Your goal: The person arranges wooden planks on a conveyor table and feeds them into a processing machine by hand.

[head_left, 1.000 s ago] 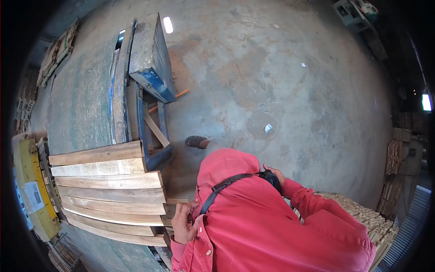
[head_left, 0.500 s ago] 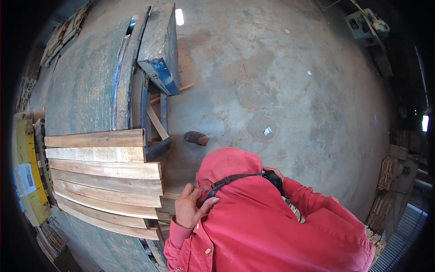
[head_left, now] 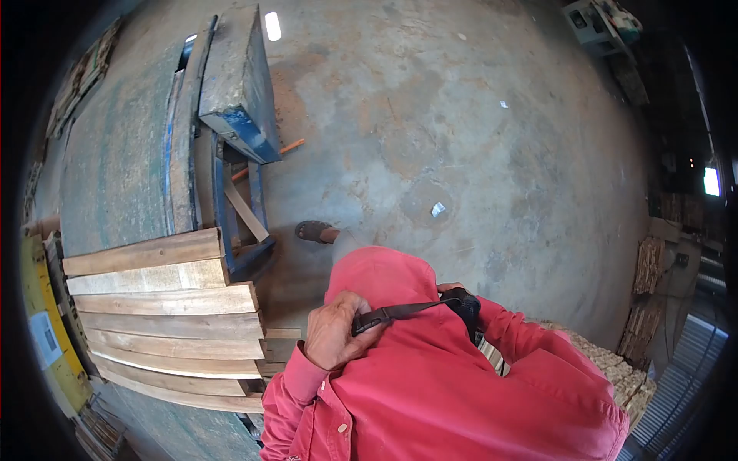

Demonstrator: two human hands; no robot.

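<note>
A black strap (head_left: 415, 309) with a plastic buckle runs across the front of my red shirt (head_left: 430, 376). My left hand (head_left: 338, 330) is wrapped round the strap's left end, at the buckle. At the other end, my right hand (head_left: 449, 288) is mostly hidden behind a bulky black piece (head_left: 463, 309) joined to the strap. Only a few of its fingers show, curled against that piece. Between the hands the strap stands slightly off the cloth. Below my shirt, one foot in a dark sandal (head_left: 314, 231) rests on the concrete floor.
Several wooden boards (head_left: 161, 300) lie side by side across a worn green table (head_left: 115, 169) on my left. A blue metal frame (head_left: 246, 138) adjoins it. Stacked wood pieces (head_left: 600, 361) stand at right. A yellow machine panel (head_left: 46, 323) is at far left.
My left hand has closed further round the strap and moved slightly right and up. The strap looks straighter. The surroundings have shifted left in view.
</note>
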